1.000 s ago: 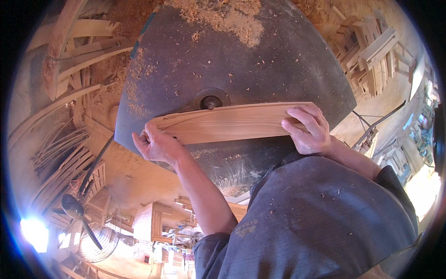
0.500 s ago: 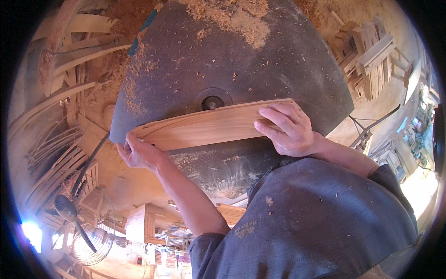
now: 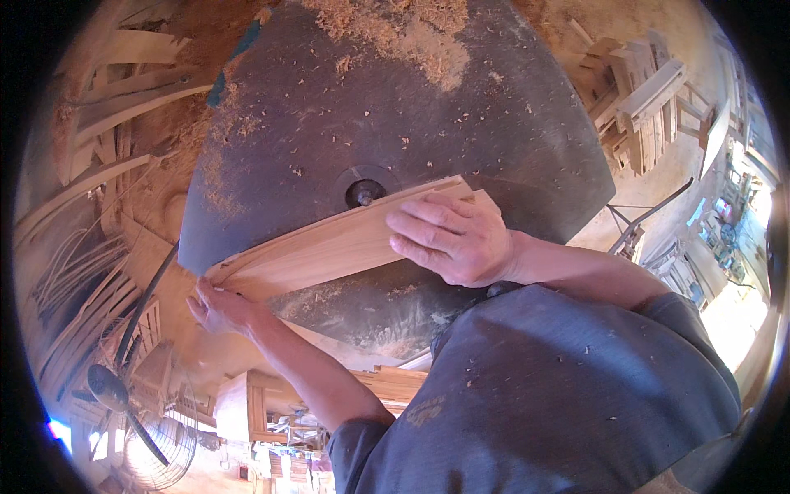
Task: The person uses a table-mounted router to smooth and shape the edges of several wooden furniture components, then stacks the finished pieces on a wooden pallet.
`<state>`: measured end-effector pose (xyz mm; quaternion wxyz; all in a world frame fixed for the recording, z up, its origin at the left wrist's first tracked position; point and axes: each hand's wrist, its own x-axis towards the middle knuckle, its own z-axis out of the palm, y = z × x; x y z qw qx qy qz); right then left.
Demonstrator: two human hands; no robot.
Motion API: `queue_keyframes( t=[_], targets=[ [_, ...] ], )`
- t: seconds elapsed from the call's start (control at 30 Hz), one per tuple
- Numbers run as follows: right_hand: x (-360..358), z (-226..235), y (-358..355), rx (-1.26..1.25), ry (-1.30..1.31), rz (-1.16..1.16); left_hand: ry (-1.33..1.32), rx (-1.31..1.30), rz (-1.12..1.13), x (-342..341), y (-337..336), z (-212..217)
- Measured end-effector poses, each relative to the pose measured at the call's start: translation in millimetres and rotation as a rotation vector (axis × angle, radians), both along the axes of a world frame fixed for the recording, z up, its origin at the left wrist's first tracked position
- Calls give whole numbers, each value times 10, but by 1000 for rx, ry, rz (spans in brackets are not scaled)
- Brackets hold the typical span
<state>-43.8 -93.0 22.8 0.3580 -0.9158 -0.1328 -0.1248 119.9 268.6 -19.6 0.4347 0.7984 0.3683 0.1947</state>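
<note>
A long, pale wooden board lies across the dark machine table, its far edge against or very close to a round spindle cutter set in the tabletop. My left hand grips the board's left end, the thumb side up and the fingers partly hidden beneath it. My right hand is wrapped over the board near its right end, the fingers lying on its face. The board slants, its right end farther from me than its left.
Wood shavings are heaped on the far part of the table. Stacked timber stands to the right, and curved wood pieces lean at the left. A standing fan is at the lower left.
The board has shifted left and toward me at its left end, tilting more steeply past the cutter. Both hands have moved left with it.
</note>
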Motion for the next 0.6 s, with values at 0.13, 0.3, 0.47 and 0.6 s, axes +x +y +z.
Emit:
queue_keyframes(
  t=[0.13, 0.3, 0.47, 0.6],
  targets=[
    [85, -15, 37, 37, -41, 113, -39, 7, 62, -4, 154, -18],
    [155, -35, 113, 18, -15, 210, -14, 20, 116, -47, 201, 66],
    [207, -51, 199, 24, 2, 246, -18, 38, 152, -92, 265, 89],
    [268, -56, 239, 17, -11, 279, 150, 20, 161, -137, 297, 176]
  ],
)
